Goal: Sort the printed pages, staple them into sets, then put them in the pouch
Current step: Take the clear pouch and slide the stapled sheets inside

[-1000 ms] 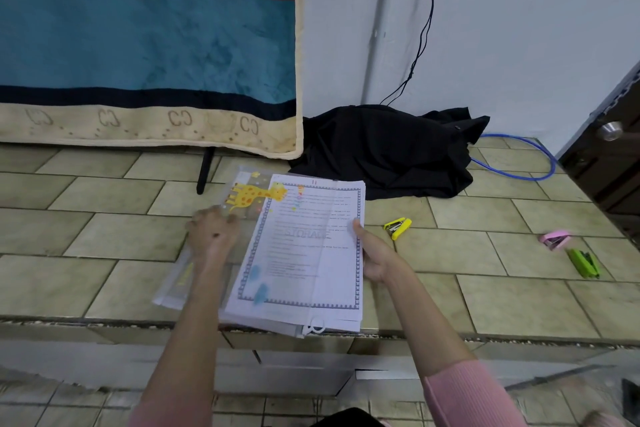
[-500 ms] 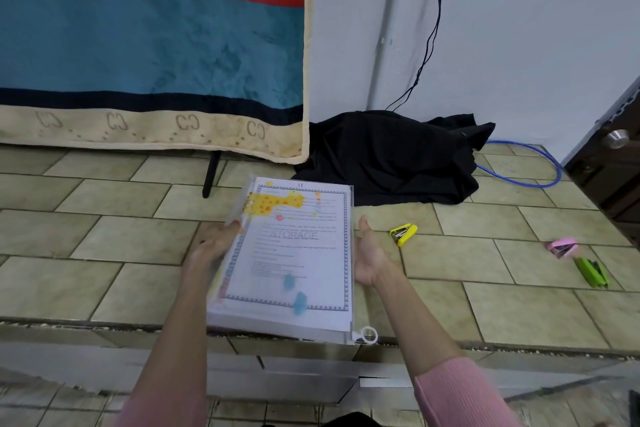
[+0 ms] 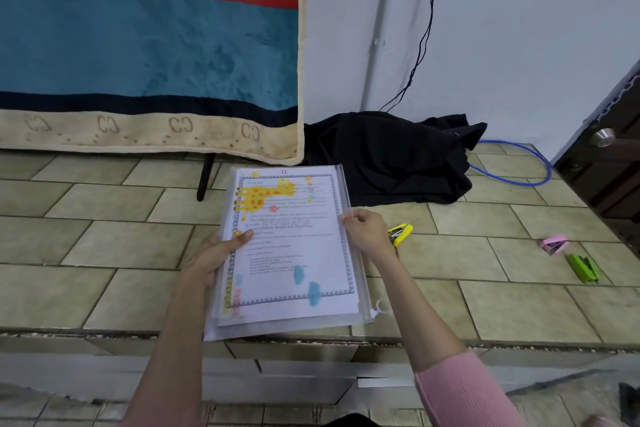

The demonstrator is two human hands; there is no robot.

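A clear plastic pouch (image 3: 360, 284) with a giraffe print lies on the tiled ledge with the printed pages (image 3: 291, 253) inside it; the top page reads "STORAGE". My left hand (image 3: 216, 255) grips the pouch's left edge, thumb on top. My right hand (image 3: 365, 230) pinches the pouch's right edge along the zip strip. The white zip slider sits at the pouch's near right corner.
A yellow stapler (image 3: 401, 234) lies just right of my right hand. A pink stapler (image 3: 554, 244) and a green stapler (image 3: 583, 267) lie further right. Black cloth (image 3: 388, 156), a blue cable (image 3: 519, 180) and a hanging blanket (image 3: 149, 45) are behind. A dark door (image 3: 609, 156) stands at right.
The pages, first lying partly over the pouch, now sit inside it. The pouch was straightened toward me. My right hand moved from the pages' side up onto the zip edge.
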